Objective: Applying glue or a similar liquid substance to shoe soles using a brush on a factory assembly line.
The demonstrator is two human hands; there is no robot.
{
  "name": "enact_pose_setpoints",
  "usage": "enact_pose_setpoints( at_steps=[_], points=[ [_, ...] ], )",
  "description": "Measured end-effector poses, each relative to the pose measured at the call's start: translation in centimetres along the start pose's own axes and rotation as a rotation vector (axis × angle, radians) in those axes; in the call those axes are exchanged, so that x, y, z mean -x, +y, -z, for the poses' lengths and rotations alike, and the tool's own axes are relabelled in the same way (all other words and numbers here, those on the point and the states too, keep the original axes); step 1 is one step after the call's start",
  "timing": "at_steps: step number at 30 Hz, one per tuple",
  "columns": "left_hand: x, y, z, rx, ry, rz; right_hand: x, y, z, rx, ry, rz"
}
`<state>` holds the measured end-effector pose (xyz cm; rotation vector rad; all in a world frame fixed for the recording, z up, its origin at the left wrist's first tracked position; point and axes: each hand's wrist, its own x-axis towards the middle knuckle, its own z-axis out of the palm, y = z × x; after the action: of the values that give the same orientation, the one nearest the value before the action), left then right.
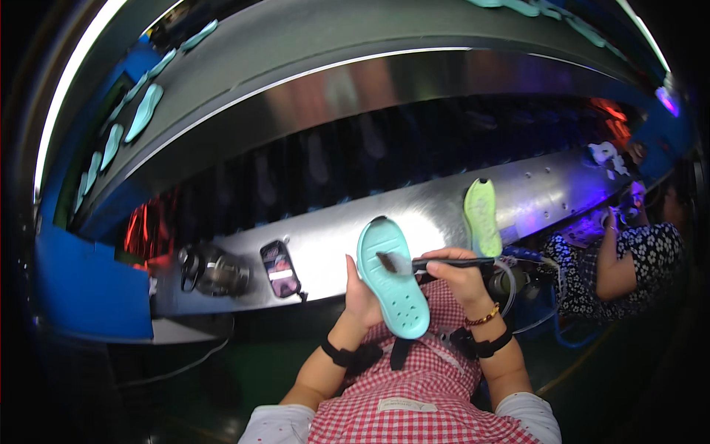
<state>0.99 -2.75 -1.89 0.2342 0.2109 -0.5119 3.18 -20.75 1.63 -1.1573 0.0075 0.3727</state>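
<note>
A turquoise shoe sole (403, 300) is held up in front of my apron, its face with ridges and small holes toward me and a dark spot at its far tip. My left hand (360, 300) grips it along its left edge. In my right hand (460, 281) is a brush (401, 264) with a long black handle, a pale ferrule and dark bristles. The bristles lie over the upper middle of the sole; whether they touch it I cannot tell. A yellow-green sole (483, 211) stands on the metal ledge to the right.
The metal ledge (325, 229) carries a dark bottle (214, 270) and a phone (279, 268) at left. Beyond it runs a grey conveyor belt (296, 41), with several turquoise soles (144, 112) along the left. A clear tube hangs near my right hand. Another person (617, 270) sits at right.
</note>
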Motion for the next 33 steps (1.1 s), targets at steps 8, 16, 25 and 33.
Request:
enact_pose_setpoints(
  at_steps=[8,16,25,33],
  points=[
    [0.1,-0.5,0.0,-0.063,-0.05,-0.049,-2.7,0.6,-1.0,0.136,0.067,0.118],
    [-2.0,-1.7,0.2,-0.301,0.399,-0.414,-1.1,-0.8,-4.6,0.867,-0.132,0.615],
    [-0.2,1.5,-1.6,-0.283,0.037,-0.196,1.8,-5.1,-1.1,0.646,-0.44,0.317],
    [0.4,0.6,-4.2,-0.095,0.034,-0.16,1.8,-6.0,-3.5,0.559,-0.497,0.246]
  ],
)
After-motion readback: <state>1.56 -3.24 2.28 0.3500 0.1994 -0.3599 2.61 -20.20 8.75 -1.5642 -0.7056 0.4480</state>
